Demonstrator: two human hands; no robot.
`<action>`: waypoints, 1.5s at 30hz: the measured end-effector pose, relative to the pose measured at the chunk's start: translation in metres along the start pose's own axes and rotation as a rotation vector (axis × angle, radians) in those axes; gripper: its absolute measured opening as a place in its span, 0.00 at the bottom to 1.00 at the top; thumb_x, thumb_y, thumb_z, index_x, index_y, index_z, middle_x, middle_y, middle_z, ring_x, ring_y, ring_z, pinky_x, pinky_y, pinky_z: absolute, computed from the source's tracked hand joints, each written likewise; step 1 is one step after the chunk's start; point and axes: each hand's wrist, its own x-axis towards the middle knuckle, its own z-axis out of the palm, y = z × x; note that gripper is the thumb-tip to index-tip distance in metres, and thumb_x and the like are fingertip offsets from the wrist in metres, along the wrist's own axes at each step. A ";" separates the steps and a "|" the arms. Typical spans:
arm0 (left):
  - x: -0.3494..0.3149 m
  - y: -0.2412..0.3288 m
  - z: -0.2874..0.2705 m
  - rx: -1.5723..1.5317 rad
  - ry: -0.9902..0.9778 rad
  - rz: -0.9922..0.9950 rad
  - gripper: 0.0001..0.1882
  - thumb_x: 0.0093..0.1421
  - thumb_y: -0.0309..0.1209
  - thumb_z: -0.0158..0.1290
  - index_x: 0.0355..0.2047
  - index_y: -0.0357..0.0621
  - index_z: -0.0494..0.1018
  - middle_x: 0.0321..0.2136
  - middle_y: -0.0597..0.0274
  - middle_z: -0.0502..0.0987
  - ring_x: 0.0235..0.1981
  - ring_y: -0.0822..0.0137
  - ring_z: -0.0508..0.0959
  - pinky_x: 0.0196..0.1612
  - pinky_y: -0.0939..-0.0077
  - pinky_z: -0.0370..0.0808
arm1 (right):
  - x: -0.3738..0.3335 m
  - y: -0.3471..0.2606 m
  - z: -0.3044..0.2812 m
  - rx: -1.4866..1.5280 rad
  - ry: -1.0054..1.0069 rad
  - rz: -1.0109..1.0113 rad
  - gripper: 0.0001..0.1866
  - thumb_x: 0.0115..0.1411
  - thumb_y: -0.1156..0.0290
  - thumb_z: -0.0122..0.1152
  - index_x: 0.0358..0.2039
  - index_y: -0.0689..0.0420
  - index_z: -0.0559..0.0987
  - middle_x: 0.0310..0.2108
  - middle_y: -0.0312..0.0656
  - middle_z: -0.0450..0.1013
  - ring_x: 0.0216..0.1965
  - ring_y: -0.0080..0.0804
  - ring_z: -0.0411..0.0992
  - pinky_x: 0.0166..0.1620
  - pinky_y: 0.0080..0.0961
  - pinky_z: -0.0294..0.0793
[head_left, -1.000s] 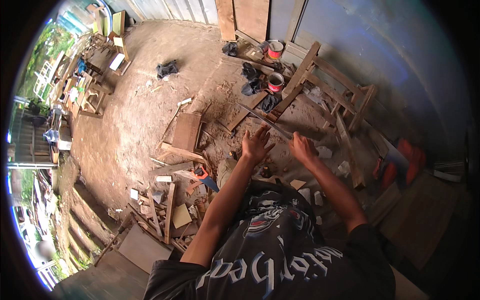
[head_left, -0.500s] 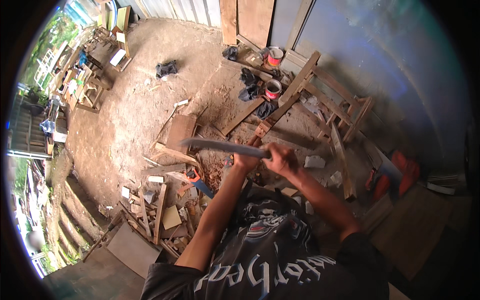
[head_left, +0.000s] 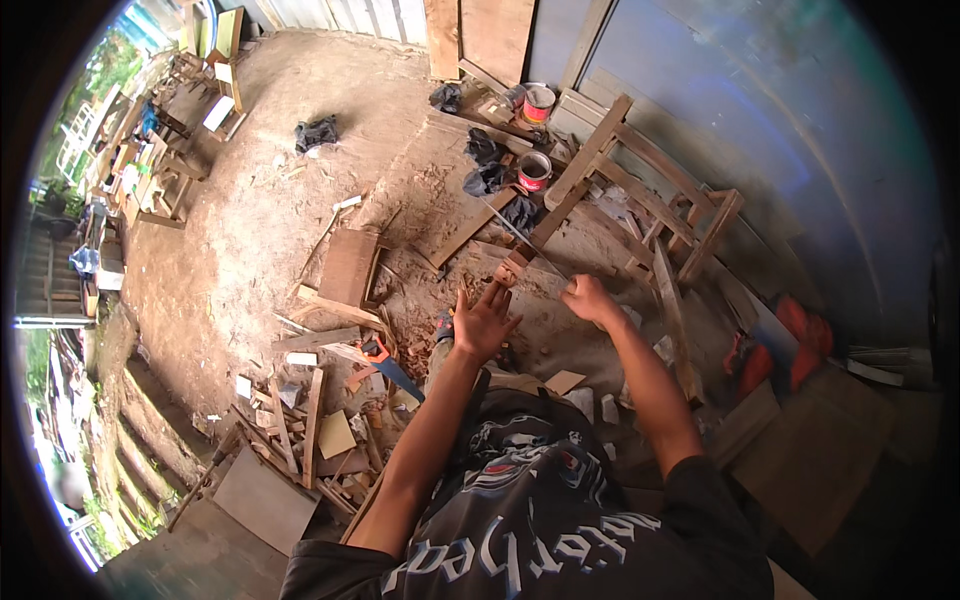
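The blade reaches up and left out of the right hand, edge-on, crossing over a wood strip in this view. The left hand is spread, fingertips at the strip's near end; contact is unclear. The earthen floor bears wood chips, a saw and cans near a blue-grey wall. The right fist grips the blade's near end; both forearms angle forward.
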 end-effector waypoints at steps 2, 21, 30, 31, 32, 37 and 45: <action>0.000 -0.004 0.002 0.012 0.010 0.010 0.45 0.65 0.68 0.22 0.71 0.48 0.49 0.72 0.64 0.45 0.73 0.66 0.38 0.71 0.48 0.35 | 0.001 0.002 -0.002 -0.031 0.055 -0.047 0.20 0.60 0.61 0.61 0.40 0.67 0.73 0.26 0.60 0.74 0.33 0.56 0.77 0.33 0.48 0.75; 0.007 0.007 -0.001 0.040 0.028 -0.032 0.47 0.65 0.67 0.24 0.71 0.43 0.45 0.73 0.58 0.44 0.74 0.62 0.38 0.70 0.45 0.37 | 0.001 -0.045 -0.003 -0.140 0.021 0.056 0.16 0.55 0.66 0.66 0.38 0.63 0.75 0.27 0.52 0.76 0.30 0.53 0.78 0.33 0.45 0.78; -0.004 0.006 0.005 0.143 0.047 -0.007 0.47 0.64 0.68 0.25 0.71 0.43 0.46 0.72 0.57 0.47 0.73 0.62 0.41 0.71 0.46 0.38 | 0.029 -0.011 -0.017 0.407 -0.409 0.225 0.18 0.58 0.61 0.65 0.22 0.64 0.75 0.17 0.50 0.72 0.21 0.39 0.73 0.26 0.43 0.68; -0.002 0.005 0.003 0.141 0.037 0.000 0.47 0.64 0.68 0.25 0.71 0.43 0.46 0.72 0.57 0.47 0.73 0.62 0.41 0.71 0.45 0.38 | 0.030 -0.011 -0.020 0.516 -0.460 0.269 0.19 0.57 0.60 0.66 0.21 0.64 0.74 0.16 0.49 0.71 0.19 0.38 0.72 0.26 0.42 0.67; 0.000 0.004 0.001 0.138 0.028 0.006 0.47 0.64 0.68 0.25 0.71 0.43 0.47 0.72 0.57 0.47 0.73 0.62 0.41 0.71 0.45 0.38 | 0.025 -0.014 -0.020 0.268 -0.356 0.087 0.18 0.59 0.62 0.64 0.24 0.66 0.75 0.16 0.50 0.72 0.17 0.41 0.72 0.24 0.42 0.69; 0.006 0.006 -0.011 0.105 -0.005 -0.003 0.47 0.64 0.68 0.25 0.70 0.42 0.47 0.71 0.56 0.48 0.73 0.62 0.41 0.71 0.45 0.38 | -0.007 -0.058 -0.004 0.018 0.160 -0.124 0.15 0.60 0.64 0.61 0.34 0.66 0.76 0.18 0.53 0.73 0.23 0.52 0.76 0.27 0.44 0.73; 0.005 0.005 -0.023 -0.014 -0.006 -0.006 0.47 0.65 0.68 0.27 0.70 0.41 0.49 0.72 0.55 0.46 0.73 0.61 0.39 0.71 0.46 0.37 | -0.021 -0.145 -0.060 0.377 0.403 -0.587 0.11 0.57 0.66 0.64 0.28 0.59 0.73 0.19 0.51 0.73 0.23 0.53 0.76 0.24 0.37 0.70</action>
